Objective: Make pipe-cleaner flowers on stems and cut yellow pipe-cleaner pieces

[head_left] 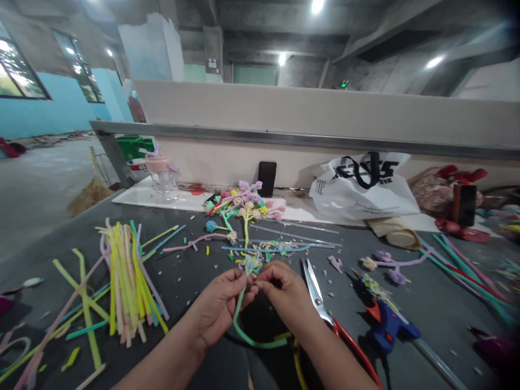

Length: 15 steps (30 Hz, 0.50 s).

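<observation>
My left hand (221,306) pinches a green pipe-cleaner stem (258,343), which curves down and to the right below the fingers. Pale blue and yellowish flower bits (252,264) show just above my fingertips. My right hand (287,295) meets the left at the top of the stem, thumb and fingers pressed together; whatever lies between them is too small to make out. Scissors (319,295) with red handles lie partly open beside my right wrist. A blue glue gun (390,325) with a clear glue stick rests farther right.
Yellow and pink pipe cleaners (125,281) lie bundled at left. Finished pipe-cleaner flowers (244,200) are heaped at the back, near a phone (267,179). A pink-lidded bottle (162,179) and a white bag (361,187) stand behind. Small scraps litter the dark table.
</observation>
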Tool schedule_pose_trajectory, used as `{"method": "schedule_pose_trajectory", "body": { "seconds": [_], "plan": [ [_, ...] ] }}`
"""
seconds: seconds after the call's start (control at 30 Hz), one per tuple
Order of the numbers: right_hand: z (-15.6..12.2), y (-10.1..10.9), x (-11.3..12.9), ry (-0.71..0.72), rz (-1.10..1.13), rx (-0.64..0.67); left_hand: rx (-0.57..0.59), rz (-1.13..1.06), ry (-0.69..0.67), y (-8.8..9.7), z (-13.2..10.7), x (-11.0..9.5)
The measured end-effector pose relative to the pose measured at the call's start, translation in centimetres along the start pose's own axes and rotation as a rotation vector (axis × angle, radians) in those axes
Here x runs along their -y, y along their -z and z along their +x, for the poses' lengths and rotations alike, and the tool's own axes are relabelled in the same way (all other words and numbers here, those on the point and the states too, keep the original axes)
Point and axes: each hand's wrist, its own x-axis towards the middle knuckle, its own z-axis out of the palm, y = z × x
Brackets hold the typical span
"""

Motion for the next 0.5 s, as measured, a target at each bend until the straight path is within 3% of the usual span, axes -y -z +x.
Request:
{"method": "schedule_pose_trajectory", "body": {
  "seconds": [0.13,0.3,0.5],
  "plan": [
    [0.1,0.9,0.3,-0.013,0.035,-0.001,-0.017,-0.002,-0.026,0.4,0.2,0.0],
    [0.2,1.8,0.6,0.007,0.236,-0.122,-0.002,0.13,0.075,0.4,-0.1,-0.2],
    [0.0,1.3,0.8,0.152,0.115,-0.14,0.107,0.177,0.164,0.3,-0.5,0.0]
  ]
}}
